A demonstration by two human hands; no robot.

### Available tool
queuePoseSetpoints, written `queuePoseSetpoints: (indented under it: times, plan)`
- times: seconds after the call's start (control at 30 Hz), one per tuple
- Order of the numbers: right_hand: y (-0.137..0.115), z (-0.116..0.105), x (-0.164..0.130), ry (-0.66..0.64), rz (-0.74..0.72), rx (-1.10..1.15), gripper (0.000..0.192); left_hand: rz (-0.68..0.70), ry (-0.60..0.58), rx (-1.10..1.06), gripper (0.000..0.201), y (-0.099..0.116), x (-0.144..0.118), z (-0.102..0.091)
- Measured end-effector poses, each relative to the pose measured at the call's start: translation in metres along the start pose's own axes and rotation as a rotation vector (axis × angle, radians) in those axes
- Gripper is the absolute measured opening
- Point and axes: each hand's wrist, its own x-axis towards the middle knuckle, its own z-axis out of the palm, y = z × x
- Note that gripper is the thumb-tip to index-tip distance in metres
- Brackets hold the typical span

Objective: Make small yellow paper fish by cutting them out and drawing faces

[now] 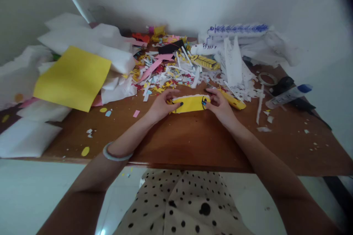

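Note:
Between my two hands is a yellow paper-covered strip with black marks near its ends and a white, ragged upper edge. My left hand grips its left end, thumb on the front face. At the right end my right hand pinches it, thumb over the black drawing. A yellow utility knife lies on the table just beyond my right hand. Scraps of cut paper and white foam are heaped behind the strip.
On the left, a yellow paper sheet leans on white foam blocks. A tape roll and a clear tube with a blue cap lie at right. Farther back is a yellow piece with black lines. The wooden table ends near my body.

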Motion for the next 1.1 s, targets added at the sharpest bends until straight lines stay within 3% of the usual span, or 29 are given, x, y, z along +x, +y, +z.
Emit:
queuePoseSetpoints:
  times: [0.3,1.1]
  plan:
    - [0.001,-0.0019,0.0002,-0.011,-0.004,0.009,0.053,0.069,-0.087,-0.062,0.039,0.0001,0.001,-0.0026]
    - [0.0013,-0.0013,0.0003,-0.02,0.021,0.055,0.048,0.038,-0.016,-0.094,0.049,-0.0076,0.0029,-0.0018]
